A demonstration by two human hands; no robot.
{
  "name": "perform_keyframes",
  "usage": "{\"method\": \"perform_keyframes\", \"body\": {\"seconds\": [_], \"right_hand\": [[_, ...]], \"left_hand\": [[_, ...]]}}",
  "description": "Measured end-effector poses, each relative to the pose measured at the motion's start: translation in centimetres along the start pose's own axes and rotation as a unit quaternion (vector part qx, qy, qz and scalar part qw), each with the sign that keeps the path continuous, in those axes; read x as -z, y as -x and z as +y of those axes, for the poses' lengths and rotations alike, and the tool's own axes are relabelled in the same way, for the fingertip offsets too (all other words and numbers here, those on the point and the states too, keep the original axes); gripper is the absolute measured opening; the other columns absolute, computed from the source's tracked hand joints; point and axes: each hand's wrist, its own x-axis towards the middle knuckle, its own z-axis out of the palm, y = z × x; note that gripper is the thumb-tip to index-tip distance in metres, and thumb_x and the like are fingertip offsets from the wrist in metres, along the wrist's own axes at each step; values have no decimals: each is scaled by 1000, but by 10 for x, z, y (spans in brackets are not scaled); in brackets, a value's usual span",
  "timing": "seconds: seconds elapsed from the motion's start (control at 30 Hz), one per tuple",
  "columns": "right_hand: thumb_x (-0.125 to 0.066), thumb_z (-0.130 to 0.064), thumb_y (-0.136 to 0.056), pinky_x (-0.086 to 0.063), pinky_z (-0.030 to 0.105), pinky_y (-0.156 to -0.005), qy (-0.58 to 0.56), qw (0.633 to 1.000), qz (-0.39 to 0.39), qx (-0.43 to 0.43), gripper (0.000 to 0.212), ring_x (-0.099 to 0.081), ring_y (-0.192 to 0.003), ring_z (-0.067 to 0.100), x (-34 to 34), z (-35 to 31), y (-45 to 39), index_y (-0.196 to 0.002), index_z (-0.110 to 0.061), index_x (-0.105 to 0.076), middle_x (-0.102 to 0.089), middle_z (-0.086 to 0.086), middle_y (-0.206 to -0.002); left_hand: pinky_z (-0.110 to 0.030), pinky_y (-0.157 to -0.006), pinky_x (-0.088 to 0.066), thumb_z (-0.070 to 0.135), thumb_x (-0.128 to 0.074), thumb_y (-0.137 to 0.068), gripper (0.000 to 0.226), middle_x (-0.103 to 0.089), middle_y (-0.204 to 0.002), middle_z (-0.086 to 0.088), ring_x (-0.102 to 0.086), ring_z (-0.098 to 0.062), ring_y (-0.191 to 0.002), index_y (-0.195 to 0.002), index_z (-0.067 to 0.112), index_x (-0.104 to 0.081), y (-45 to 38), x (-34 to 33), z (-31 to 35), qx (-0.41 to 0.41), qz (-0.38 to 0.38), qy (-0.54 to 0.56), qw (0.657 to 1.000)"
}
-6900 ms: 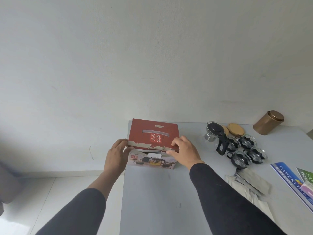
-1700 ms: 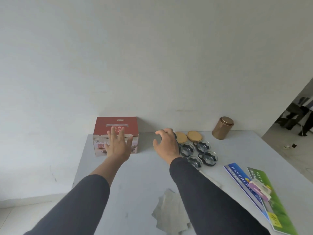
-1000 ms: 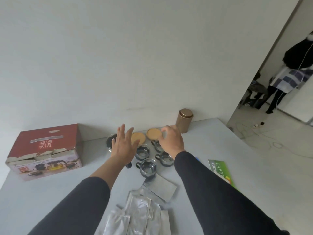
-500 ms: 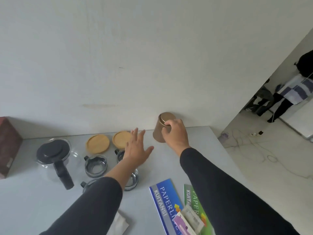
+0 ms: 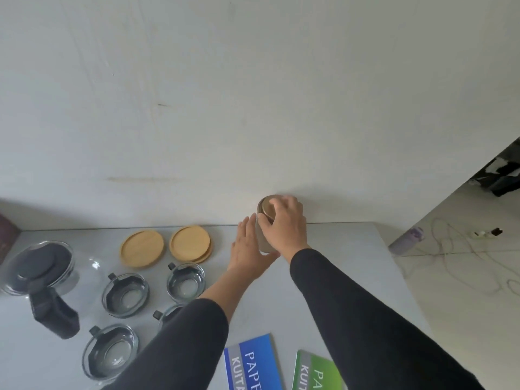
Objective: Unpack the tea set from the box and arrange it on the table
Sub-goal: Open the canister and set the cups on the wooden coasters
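A copper tea canister [image 5: 265, 209] stands at the back of the grey table [image 5: 343, 263], against the wall. My right hand [image 5: 284, 223] is closed over its lid from above. My left hand [image 5: 249, 249] lies flat against the canister's left side, fingers straight. A glass teapot [image 5: 36, 267] with a black lid and handle sits at the left. Several glass cups [image 5: 125, 295] with black holders stand in front of two wooden coasters [image 5: 142, 249]. A dark red sliver of the box [image 5: 7, 232] shows at the far left edge.
Blue [image 5: 253, 361] and green [image 5: 315, 372] paper packs lie at the table's near edge. The wall runs right behind the canister. The table's right edge drops to a tiled floor with a purple bottle [image 5: 406, 240] and cables.
My left hand has moved right, off the cups, up against the canister's side. My right hand stays on the canister lid. The view has shifted closer.
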Motion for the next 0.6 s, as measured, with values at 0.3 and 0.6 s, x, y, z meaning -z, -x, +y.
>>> {"method": "perform_keyframes", "body": {"seconds": [0.3,0.6], "right_hand": [[-65,-44,-81,-44,43,-91,-54,996,70,23,45,-41,-120,25,-23,27,-14,-115,-17,-56,-52,4,-119],[-84,-35,-63,-48,23,-78,-188,976,103,36,45,-54,-93,18,-34,37,-29,-96,-13,-63,-45,-2,-100]], "left_hand": [[-36,-107,-39,47,-68,-73,98,-25,-152,4,-36,-14,-135,-149,28,-8,-33,-21,20,41,37,57,997],[-29,-62,-53,37,-75,-59,72,-58,-105,0,-61,-18,-88,-116,26,-32,-53,-30,12,86,60,142,984]]}}
